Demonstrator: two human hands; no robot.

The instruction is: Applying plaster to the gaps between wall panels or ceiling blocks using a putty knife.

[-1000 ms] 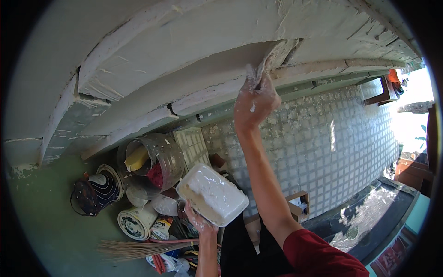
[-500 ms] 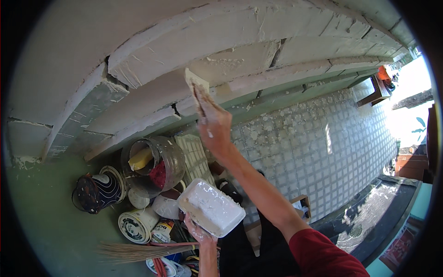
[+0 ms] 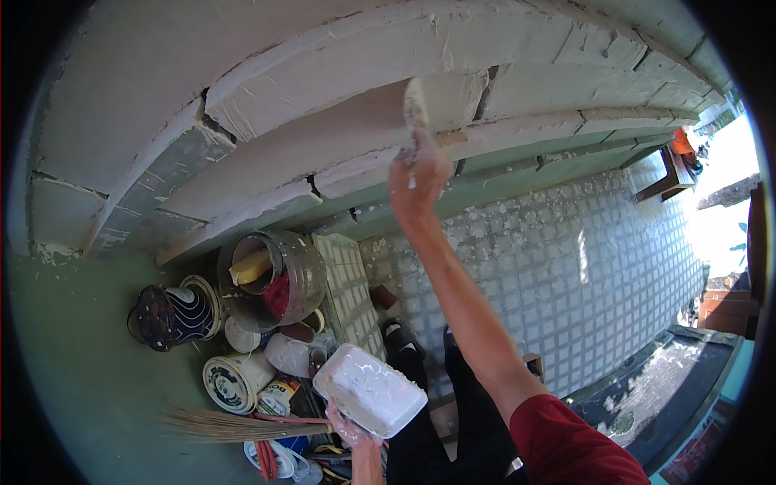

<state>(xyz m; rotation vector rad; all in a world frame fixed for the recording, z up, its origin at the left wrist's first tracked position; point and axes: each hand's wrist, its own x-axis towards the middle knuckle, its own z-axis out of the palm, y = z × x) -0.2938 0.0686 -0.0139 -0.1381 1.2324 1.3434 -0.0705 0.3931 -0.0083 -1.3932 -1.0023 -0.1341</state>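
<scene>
- A stepped ledge of white plaster (image 3: 323,81) arches across the top of the view, above a floor of small grey tiles (image 3: 582,275) and a green wall (image 3: 73,364).
- The scraper (image 3: 416,101) lies flat against the plaster, at a joint in the ledge's lower step.
- The right hand (image 3: 416,182) has its grip closed on the scraper's handle, arm stretched up.
- The left hand (image 3: 352,428) holds a white tray (image 3: 369,390) from below, grip closed on its near edge, low in the view.
- Just left of the tray stand paint tins (image 3: 234,380), a clear jar (image 3: 271,275) and a broom (image 3: 210,424), all on the floor.
</scene>
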